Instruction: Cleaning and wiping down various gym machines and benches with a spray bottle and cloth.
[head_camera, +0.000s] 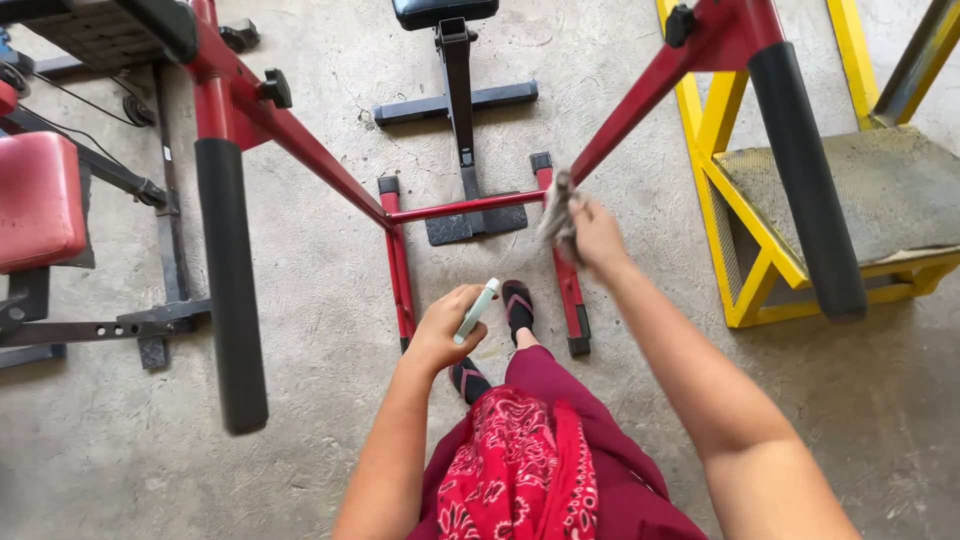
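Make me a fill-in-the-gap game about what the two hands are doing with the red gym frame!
1. The right hand presses a crumpled grey cloth against the ____ metal dip frame.
2. The left hand holds a slim pale green ____.
3. The frame's two long handles are wrapped in ____ foam.
4. The metal step platform on the right is painted ____.

Missing words: red; bottle; black; yellow
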